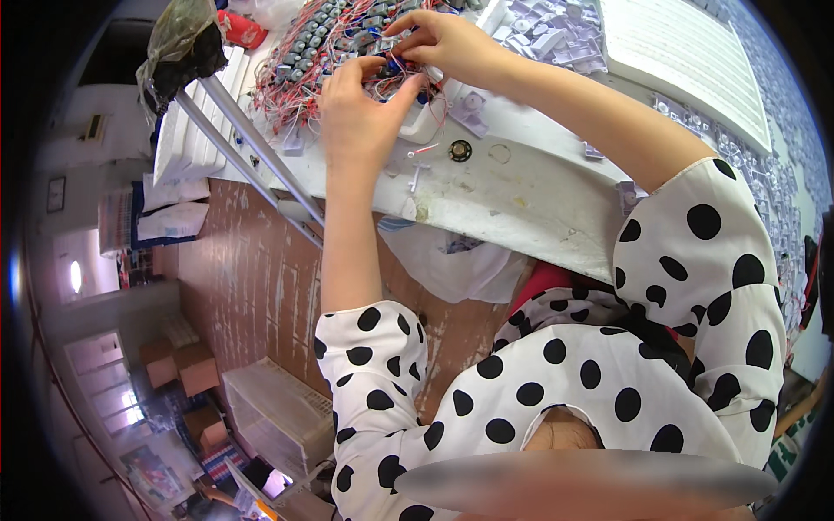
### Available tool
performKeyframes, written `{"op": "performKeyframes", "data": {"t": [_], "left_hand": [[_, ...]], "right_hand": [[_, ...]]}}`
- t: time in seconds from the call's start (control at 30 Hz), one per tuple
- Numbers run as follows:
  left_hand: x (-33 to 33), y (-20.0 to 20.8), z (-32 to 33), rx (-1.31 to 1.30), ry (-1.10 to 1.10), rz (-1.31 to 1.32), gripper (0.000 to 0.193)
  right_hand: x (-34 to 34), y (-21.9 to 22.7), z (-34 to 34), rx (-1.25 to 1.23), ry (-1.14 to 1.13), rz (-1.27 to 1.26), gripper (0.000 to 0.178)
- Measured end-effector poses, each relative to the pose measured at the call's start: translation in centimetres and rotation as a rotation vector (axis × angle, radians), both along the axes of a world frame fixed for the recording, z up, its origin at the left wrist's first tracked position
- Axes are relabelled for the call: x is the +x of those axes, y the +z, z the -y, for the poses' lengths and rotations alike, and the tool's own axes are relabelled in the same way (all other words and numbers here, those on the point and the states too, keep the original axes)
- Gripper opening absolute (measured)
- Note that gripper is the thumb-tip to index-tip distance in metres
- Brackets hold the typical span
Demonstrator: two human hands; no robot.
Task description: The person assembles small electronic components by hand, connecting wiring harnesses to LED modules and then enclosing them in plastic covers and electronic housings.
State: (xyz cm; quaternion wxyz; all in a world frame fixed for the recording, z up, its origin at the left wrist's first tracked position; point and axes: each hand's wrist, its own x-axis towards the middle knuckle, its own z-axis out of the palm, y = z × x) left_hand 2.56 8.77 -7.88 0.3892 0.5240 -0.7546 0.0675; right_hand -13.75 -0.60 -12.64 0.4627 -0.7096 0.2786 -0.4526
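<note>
- blue part [395, 64] sits between our two hands, over the right side of the heap [300, 71]; our fingers hide much of it.
- our left hand [354, 111] curves around it, thumb and fingertips apart; whether they grip it, we cannot tell.
- our right hand [452, 48] bends its fingers toward it from the other side; what they pinch, if anything, we cannot tell.
- we judge the work partway: one part is being handled, and many others lie loose in the heap. which are finished, we cannot tell.
- in the heap we see rounded grey bodies [317, 39] and thin, tangled red and white wires [278, 108].
- beyond our right hand we see shells [552, 35] of pale lilac plastic, angular and hollow.
- on the stained white table [539, 200] we see a round dark disc [460, 151] and a thin ring [499, 154].
</note>
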Motion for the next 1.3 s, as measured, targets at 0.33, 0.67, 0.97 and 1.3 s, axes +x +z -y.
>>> {"op": "performKeyframes", "data": {"t": [0.33,0.67,0.97,1.3], "left_hand": [[-0.4,-1.6,-0.2,-0.135,0.185,0.0,0.018],[-0.1,-1.8,0.0,0.064,0.165,-0.54,0.018],[0.5,-2.2,0.2,0.142,0.058,-0.764,0.015],[1.0,-1.6,0.2,0.199,0.095,-0.727,0.015]], "right_hand": [[0.2,1.5,-2.1,-0.112,0.005,-0.057,0.039],[0.7,2.9,-2.6,-0.241,-0.054,-0.166,0.034],[1.4,3.5,-3.3,-0.51,-0.198,-0.409,0.039],[-1.0,6.6,-5.6,-0.446,-0.257,-0.277,0.037]]}}
